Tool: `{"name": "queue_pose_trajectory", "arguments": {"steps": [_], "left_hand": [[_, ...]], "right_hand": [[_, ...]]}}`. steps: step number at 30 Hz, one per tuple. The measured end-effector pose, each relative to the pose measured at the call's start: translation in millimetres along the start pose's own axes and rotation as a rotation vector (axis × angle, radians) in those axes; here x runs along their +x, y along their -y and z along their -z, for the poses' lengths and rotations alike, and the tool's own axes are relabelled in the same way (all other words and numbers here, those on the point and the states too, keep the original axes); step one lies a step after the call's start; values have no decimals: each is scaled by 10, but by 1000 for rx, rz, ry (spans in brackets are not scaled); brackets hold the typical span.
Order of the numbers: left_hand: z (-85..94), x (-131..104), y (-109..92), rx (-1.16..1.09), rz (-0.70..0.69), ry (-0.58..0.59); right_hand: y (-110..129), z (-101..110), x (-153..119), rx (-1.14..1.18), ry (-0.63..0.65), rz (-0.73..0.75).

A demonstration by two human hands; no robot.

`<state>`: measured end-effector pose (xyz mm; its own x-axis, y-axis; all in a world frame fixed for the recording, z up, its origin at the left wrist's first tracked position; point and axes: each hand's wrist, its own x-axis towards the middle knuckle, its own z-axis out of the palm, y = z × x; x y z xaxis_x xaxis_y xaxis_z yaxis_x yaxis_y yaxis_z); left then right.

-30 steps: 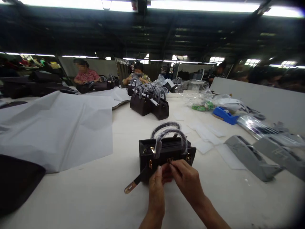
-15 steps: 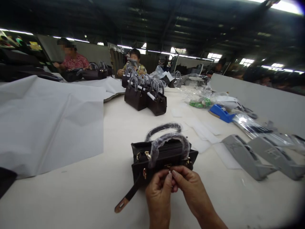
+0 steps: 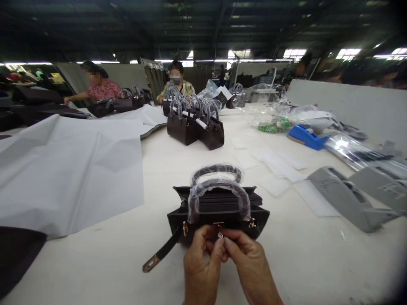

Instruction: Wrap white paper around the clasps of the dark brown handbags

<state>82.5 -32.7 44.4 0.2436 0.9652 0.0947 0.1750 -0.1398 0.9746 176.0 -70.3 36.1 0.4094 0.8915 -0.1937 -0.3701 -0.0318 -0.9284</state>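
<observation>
A dark brown handbag [image 3: 219, 213] stands upright on the white table in front of me, its top facing up. Clear plastic film wraps its two arched handles [image 3: 243, 199]. My left hand [image 3: 203, 260] and my right hand [image 3: 249, 260] meet at the bag's front, fingertips pinched together. Between them shows a small shiny metal piece [image 3: 220, 235], just below the gold-coloured fitting on the front panel; its exact kind is too small to tell. From the bag's left side a strap [image 3: 163, 250] with a metal end plate sticks out towards me.
More wrapped-handle handbags [image 3: 182, 129] stand further back. White sheeting [image 3: 104, 169] covers the left. To the right are paper sheets [image 3: 276, 163], a blue tape dispenser [image 3: 307, 136] and grey tape dispensers [image 3: 343, 197]. Two co-workers sit across the table.
The view has swung slightly, and the bag now faces me more squarely. Both hands stay pinched at its front, and the small metal piece shows more clearly.
</observation>
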Motion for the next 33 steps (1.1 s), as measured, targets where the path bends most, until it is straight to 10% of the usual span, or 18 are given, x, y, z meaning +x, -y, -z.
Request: {"name": "queue_pose_trajectory", "arguments": {"steps": [26,33], "left_hand": [[132,73,30,317,-404,150],[54,-15,89,111,-150,-54]], "right_hand": [[-80,16,-42,-103,-24,48],[-141,15,-44,33,-17,7]]}}
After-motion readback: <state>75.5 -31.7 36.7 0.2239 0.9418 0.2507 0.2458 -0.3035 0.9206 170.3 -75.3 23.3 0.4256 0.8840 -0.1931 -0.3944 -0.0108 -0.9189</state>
